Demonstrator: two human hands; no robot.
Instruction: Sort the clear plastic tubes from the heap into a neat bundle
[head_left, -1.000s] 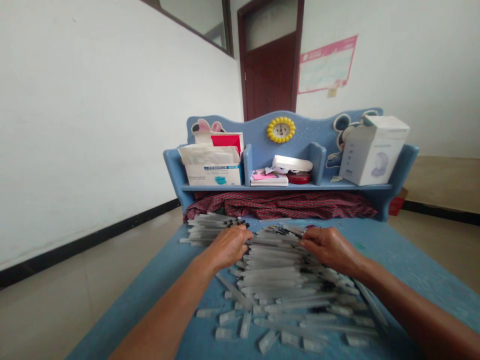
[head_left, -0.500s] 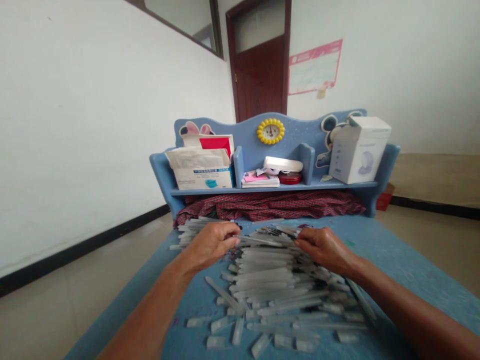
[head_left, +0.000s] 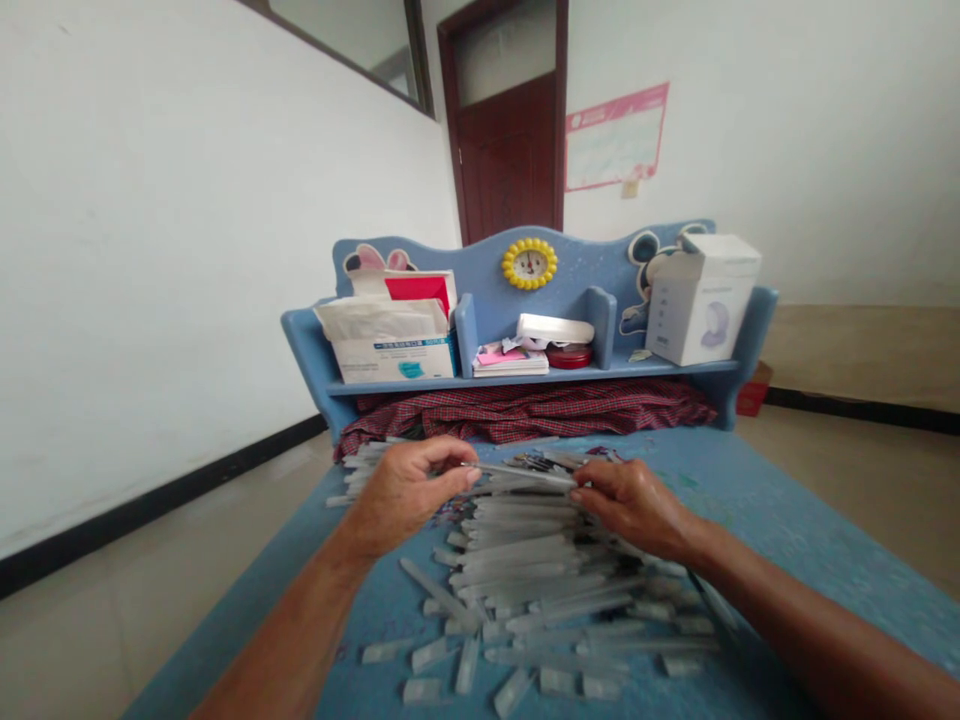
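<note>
A translucent white pen barrel [head_left: 525, 473] stretches between my two hands above the pile. My left hand [head_left: 420, 485] pinches its left end between thumb and fingers, where a small dark tip shows. The barrel's right end is in the fingertips of my right hand [head_left: 634, 500]. Below them, many similar pen barrels [head_left: 517, 555] lie side by side in a heap on the blue table. Short translucent pen caps [head_left: 557, 682] are scattered at the heap's near side. Thin dark-tipped pieces, perhaps refills [head_left: 536, 461], lie behind the held barrel.
Another stack of barrels [head_left: 352, 478] lies left of my left hand. At the back, a blue shelf [head_left: 525, 376] bears a mask box [head_left: 394, 360], a red round tin [head_left: 568, 356] and a white box [head_left: 701, 305]. Checked cloth [head_left: 525, 412] is bunched beneath it.
My right hand has moved slightly left and now grips the right end of the barrel that my left hand holds. The camera view has shifted a little.
</note>
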